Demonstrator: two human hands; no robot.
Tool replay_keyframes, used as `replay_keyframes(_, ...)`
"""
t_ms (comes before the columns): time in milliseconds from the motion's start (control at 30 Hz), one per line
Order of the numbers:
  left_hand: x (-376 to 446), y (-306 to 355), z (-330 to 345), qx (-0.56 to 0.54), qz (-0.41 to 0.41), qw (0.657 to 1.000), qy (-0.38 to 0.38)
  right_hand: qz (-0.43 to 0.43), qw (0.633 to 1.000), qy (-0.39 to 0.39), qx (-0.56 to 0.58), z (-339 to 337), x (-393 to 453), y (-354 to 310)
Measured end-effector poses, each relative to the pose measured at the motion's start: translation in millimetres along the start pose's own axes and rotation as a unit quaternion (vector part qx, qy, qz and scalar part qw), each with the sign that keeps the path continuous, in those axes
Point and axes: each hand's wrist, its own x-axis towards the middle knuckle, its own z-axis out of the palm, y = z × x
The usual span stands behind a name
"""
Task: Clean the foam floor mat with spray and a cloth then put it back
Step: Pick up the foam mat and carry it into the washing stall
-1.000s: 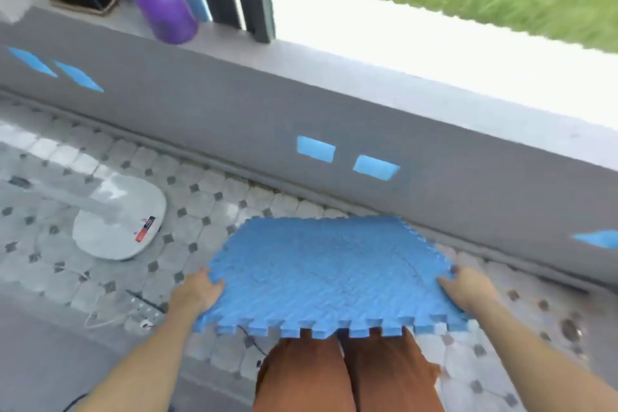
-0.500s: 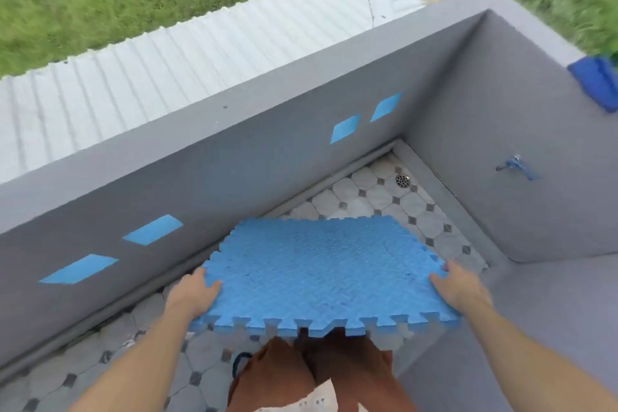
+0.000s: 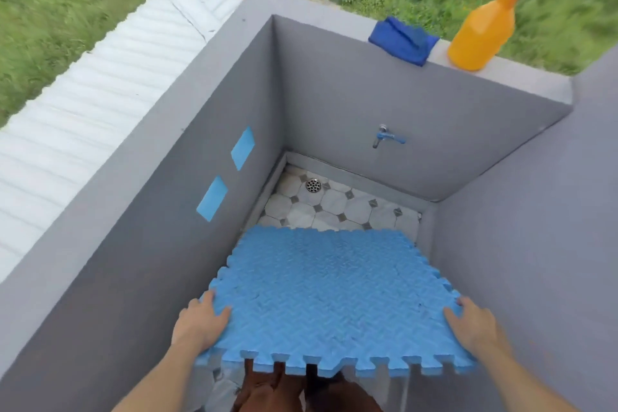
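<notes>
Foam mat (image 3: 329,298), blue, held flat above tiled floor (image 3: 337,207); left hand (image 3: 200,324) and right hand (image 3: 471,324) each grip a side edge. Cloth (image 3: 403,40) and orange spray bottle (image 3: 480,35) sit on wall ledge (image 3: 521,77).

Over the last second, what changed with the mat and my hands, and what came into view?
The view swung right along the wall: the purple bottle and white fan base dropped out, and the tiled corner with drain, tap, blue cloth and orange spray bottle on the ledge appeared. The foam mat was carried with the turn. Unchanged: left hand and right hand grip its side edges, held flat above the floor.
</notes>
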Motion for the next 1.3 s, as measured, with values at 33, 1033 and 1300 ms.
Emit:
replay_keyframes(33,19,11,-7,0.012,0.012,1.000,-0.003,0.014,1.000,0.003,0.007,6,7,-2)
replay_keyframes(1033,519,141,197,0.024,0.052,0.998,-0.032,0.153,0.957,-0.036,0.245,345,402,-93)
replay_keyframes(1300,559,129,251,0.051,0.022,0.997,-0.060,0.150,0.952,-0.041,0.264,405,428,-93)
